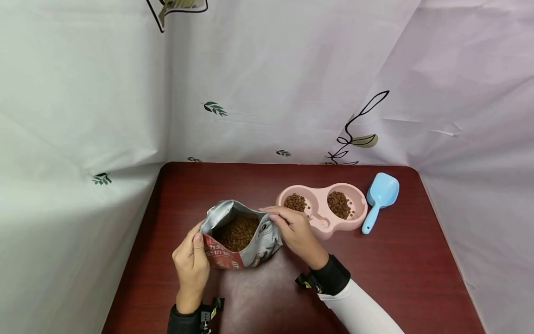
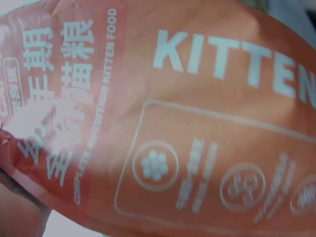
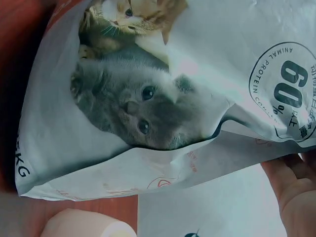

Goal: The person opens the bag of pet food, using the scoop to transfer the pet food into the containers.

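Observation:
A bag of kitten food (image 1: 263, 243), silver and red, has its mouth spread wide toward the head camera, with brown kibble (image 1: 238, 233) inside. My left hand (image 1: 192, 264) pinches the left corner of its rim, thumb on the near side. At the opposite corner my right hand (image 1: 298, 232) grips the rim between thumb and fingers. The left wrist view is filled by the bag's orange-red panel (image 2: 133, 118) with KITTEN lettering. Printed kittens on the silver side (image 3: 138, 108) show in the right wrist view, with some right-hand fingers (image 3: 291, 182) at the bag's edge.
Just beyond my right hand stands a pink double pet bowl (image 1: 321, 195), with kibble in both hollows. A light blue scoop (image 1: 381, 195) lies to its right. The dark red table (image 1: 396, 278) meets hanging white cloth (image 1: 271, 83) at its back edge.

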A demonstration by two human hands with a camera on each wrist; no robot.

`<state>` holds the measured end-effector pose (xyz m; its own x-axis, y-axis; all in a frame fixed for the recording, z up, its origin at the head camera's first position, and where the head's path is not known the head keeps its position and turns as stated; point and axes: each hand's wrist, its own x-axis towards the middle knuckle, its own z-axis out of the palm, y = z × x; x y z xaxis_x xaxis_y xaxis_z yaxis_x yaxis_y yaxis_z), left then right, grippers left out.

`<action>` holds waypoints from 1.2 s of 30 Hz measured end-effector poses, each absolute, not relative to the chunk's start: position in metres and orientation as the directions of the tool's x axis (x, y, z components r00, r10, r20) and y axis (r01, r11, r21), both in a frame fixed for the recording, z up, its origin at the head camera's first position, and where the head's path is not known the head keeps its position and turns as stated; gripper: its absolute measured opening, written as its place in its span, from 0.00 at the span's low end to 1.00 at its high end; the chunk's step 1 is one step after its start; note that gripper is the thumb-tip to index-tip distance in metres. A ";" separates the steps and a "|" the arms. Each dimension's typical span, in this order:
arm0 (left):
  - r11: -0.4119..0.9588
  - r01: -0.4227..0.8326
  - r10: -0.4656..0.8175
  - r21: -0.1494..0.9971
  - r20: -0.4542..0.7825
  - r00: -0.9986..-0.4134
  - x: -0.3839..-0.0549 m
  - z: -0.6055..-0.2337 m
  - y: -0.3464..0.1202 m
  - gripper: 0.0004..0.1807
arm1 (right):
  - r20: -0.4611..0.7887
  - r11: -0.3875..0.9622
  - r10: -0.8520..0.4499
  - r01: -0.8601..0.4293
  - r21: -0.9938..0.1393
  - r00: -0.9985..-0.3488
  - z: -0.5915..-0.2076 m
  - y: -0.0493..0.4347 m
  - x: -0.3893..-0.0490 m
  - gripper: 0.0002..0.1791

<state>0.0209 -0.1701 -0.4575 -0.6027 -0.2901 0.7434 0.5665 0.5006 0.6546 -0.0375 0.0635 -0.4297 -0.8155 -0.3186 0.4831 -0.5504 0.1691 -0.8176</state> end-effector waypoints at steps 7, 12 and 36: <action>0.375 0.497 -0.360 0.782 0.617 -0.700 0.022 -0.455 -0.167 0.16 | 0.422 0.207 -0.227 -0.467 -0.860 -0.878 -0.429 0.078 -0.019 0.10; 0.352 0.463 -0.358 0.814 0.574 -0.737 0.020 -0.454 -0.163 0.16 | 0.395 0.197 -0.181 -0.426 -0.883 -0.901 -0.452 0.090 -0.016 0.11; 0.108 0.307 -0.203 0.946 0.323 -0.924 -0.027 -0.436 -0.095 0.12 | 0.098 0.279 -0.016 -0.099 -0.955 -0.995 -0.446 0.174 -0.021 0.16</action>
<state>-0.0269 -0.0946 -0.4359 -0.9242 -0.2031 0.3233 0.3069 0.1084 0.9455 -0.0215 0.1738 -0.4459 -0.9950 -0.0163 0.0982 -0.0988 0.2788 -0.9552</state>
